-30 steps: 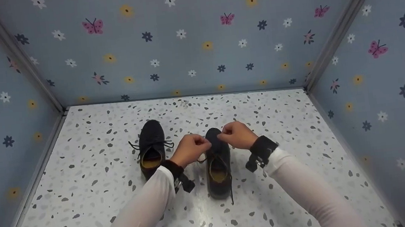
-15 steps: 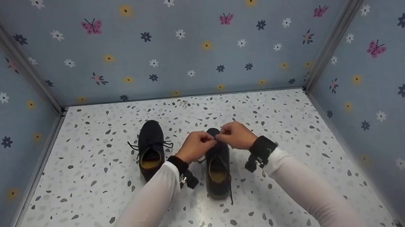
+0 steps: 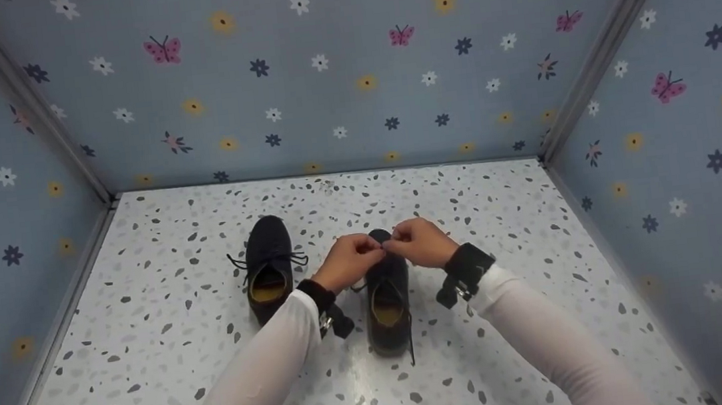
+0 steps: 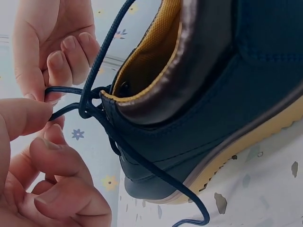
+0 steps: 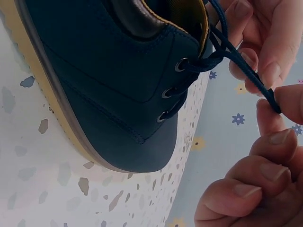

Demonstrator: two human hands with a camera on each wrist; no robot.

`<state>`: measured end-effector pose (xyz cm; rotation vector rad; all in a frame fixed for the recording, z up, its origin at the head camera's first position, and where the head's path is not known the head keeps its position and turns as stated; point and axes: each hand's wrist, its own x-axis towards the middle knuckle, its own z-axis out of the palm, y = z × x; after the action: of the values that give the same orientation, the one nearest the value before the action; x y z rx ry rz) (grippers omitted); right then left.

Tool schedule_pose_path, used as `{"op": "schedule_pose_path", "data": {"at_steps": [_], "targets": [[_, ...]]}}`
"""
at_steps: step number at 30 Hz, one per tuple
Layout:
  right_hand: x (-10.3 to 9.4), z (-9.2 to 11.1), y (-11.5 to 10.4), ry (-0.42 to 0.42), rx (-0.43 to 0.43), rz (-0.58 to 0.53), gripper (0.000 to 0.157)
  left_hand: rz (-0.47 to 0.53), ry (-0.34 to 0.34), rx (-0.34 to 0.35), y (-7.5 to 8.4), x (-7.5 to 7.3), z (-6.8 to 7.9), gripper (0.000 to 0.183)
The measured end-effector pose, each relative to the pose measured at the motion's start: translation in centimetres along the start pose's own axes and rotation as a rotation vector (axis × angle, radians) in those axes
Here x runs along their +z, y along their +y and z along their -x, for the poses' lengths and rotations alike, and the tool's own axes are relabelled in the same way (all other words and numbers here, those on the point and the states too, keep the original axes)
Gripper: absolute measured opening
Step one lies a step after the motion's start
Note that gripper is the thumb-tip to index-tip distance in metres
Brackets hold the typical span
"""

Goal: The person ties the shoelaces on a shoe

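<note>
A dark blue lace-up shoe (image 3: 390, 340) with a yellow lining stands on the floor, toe pointing away from me. My left hand (image 3: 348, 259) and right hand (image 3: 422, 243) meet above its toe, fingertips almost together. In the left wrist view, a loop of blue shoelace (image 4: 97, 61) runs out from the shoe's tongue, and the left thumb and finger pinch it. The right fingers pinch the same loop's end, seen in the right wrist view as a taut shoelace (image 5: 246, 68). A loose lace end trails down the shoe's side.
A matching shoe (image 3: 267, 239), its lace tied in a bow, stands to the left, partly behind my left sleeve (image 3: 264, 367). Blue flowered panels (image 3: 320, 66) enclose the speckled floor (image 3: 485, 364) at the back and both sides.
My left hand has moved right and slightly away from me, bringing its fingertips to the right hand's. The right hand and both shoes have stayed in place.
</note>
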<state>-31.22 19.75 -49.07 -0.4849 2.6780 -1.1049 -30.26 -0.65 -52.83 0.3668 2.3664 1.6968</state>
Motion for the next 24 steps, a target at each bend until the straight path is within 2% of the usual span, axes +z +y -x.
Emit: {"op": "schedule_pose_path", "data": {"at_steps": [9,15,20,24], "targets": [[-0.6,0.4,0.1,0.028,-0.023,-0.013,0.024,0.012,0.003,-0.009,-0.1,-0.2,0.2,0.01],[-0.8,1.7,0.4,0.059,-0.057,-0.021,0.022,0.048,-0.004,-0.03,-0.4,-0.5,0.5,0.01],[-0.4,3.1,0.5,0.045,-0.068,0.008,0.02,0.089,-0.002,-0.067,-0.4,-0.7,0.8,0.009],[0.6,4.2,0.5,0.013,-0.114,0.054,0.02,0.104,0.002,-0.087,-0.6,-0.7,0.9,0.008]]}}
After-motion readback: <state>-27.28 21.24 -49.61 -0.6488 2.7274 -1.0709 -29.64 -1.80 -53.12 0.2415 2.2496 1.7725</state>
